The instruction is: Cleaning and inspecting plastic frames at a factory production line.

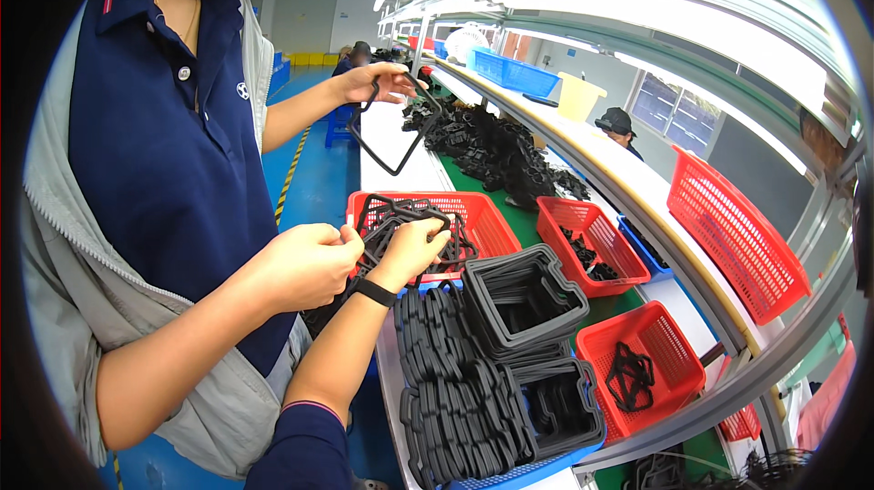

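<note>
My left fingers [439, 228] curl down among the black frames [387, 224] in the red basket [492, 217]; whether they are clenched on one or only resting there, I cannot tell. My right fingers are out of view. The frames lie tangled under my fingertips and over to the basket's left, some poking above its rim. The basket's open top leaves me room overhead, but at its near left edge a co-worker's hand [314, 262] sits just beside mine. On the basket's near side, stacked frames [521, 337] in a blue crate [563, 466] crowd close. Beyond the basket, white bench [405, 178] shows, and the co-worker's other hand [387, 82] holds up a single frame [393, 171] over there. Right of the basket stands a smaller red bin [608, 286].
</note>
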`<control>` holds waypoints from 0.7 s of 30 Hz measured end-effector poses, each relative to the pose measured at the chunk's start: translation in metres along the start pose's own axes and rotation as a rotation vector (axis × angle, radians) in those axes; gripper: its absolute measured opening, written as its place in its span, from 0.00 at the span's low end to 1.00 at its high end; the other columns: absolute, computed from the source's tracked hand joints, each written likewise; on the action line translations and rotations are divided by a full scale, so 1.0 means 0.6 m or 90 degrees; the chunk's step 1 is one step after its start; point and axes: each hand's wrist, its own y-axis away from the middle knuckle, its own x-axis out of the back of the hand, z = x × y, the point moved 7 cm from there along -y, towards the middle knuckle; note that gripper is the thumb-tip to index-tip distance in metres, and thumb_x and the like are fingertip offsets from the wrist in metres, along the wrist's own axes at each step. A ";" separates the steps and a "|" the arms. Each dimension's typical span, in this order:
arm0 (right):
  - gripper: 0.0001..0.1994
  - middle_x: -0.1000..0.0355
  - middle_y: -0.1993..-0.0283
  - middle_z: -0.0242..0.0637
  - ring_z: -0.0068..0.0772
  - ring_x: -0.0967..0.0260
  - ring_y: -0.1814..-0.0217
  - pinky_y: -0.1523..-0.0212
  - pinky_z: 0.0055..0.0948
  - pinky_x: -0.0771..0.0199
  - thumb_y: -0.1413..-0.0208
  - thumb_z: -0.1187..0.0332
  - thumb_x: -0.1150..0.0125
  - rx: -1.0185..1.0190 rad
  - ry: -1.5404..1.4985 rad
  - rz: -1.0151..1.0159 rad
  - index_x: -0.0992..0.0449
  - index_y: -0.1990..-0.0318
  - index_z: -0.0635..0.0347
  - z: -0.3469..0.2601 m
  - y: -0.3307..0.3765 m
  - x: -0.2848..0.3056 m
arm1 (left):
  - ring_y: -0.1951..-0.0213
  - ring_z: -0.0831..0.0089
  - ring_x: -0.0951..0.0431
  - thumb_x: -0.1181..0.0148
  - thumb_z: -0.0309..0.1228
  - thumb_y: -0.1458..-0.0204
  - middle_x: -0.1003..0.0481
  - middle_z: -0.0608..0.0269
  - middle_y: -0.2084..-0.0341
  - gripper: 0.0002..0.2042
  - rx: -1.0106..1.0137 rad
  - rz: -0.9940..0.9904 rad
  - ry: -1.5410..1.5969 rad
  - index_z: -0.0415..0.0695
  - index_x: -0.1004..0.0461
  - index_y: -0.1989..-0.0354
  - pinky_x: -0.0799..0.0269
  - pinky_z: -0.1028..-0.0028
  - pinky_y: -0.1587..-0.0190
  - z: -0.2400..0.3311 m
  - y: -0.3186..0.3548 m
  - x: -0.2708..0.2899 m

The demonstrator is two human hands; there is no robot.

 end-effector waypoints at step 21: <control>0.09 0.23 0.61 0.41 0.29 0.29 0.59 0.56 0.28 0.28 0.37 0.74 0.44 0.223 0.208 -0.075 0.22 0.54 0.68 0.494 0.020 -0.076 | 0.56 0.59 0.23 0.39 0.21 0.50 0.23 0.54 0.61 0.08 -0.269 0.017 -0.183 0.36 0.20 0.62 0.29 0.66 0.51 0.046 0.015 -0.007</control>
